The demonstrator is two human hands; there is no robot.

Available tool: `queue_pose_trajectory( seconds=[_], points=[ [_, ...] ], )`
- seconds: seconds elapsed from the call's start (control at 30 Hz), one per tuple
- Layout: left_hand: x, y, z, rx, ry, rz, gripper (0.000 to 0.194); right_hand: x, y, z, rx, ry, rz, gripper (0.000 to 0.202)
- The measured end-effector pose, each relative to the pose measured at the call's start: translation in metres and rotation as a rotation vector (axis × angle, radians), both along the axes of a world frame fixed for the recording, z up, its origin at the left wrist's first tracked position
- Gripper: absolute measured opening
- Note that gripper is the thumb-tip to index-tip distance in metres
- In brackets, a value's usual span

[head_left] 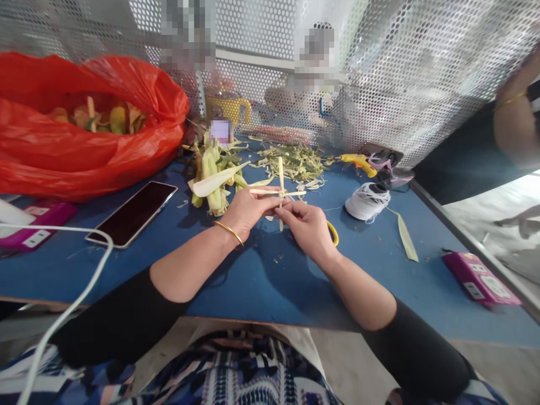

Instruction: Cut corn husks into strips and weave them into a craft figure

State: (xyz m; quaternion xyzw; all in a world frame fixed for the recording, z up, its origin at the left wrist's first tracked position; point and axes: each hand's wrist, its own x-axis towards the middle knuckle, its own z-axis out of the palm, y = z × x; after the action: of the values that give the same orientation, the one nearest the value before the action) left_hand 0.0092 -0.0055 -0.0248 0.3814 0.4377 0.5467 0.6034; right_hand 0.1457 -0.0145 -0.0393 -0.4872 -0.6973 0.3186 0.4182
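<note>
Pale corn husk strips crossed over one another form a small cross [280, 175] above the table. My left hand [248, 209] grips it from the left side, fingers closed behind the crossing. Thumb and fingers of my right hand [307, 226] pinch it near the lower arm. A yellow handle loop [334, 233], perhaps of scissors, shows partly beneath my right hand. Just beyond my left hand lies a bundle of corn husks [211, 174]. Trimmed husk shreds [293, 162] are heaped behind the cross. A ball of white thread [366, 202] sits to the right.
On the blue table [253, 292], a red plastic bag [80, 154] and a phone [134, 216] lie left. A white cable [95, 270] crosses there. Right are a yellow glue gun [358, 163], a loose husk strip [407, 239] and a purple box [481, 278]. Perforated metal [253, 31] stands behind.
</note>
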Motion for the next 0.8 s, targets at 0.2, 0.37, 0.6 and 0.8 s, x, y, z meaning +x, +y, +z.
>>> queue_pose_trajectory(
  seconds=[0.2, 0.37, 0.6, 0.8],
  points=[
    [0.0007, -0.0003, 0.0003, 0.023, -0.050, 0.017, 0.030, 0.0037, 0.0005, 0.0061, 0.067, 0.045, 0.093, 0.023],
    [0.0008, 0.0017, -0.0011, 0.020, -0.075, 0.033, 0.030, 0.0047, 0.0009, 0.0069, 0.116, 0.012, 0.178, 0.024],
    [0.0014, 0.0010, 0.0005, -0.036, -0.097, 0.041, 0.021, 0.0057, 0.0022, 0.0075, 0.113, 0.009, 0.166, 0.024],
    [-0.0021, -0.0001, 0.0044, -0.064, -0.083, -0.006, 0.021, 0.0056, 0.0072, 0.0072, -0.268, 0.329, 0.010, 0.039]
  ],
)
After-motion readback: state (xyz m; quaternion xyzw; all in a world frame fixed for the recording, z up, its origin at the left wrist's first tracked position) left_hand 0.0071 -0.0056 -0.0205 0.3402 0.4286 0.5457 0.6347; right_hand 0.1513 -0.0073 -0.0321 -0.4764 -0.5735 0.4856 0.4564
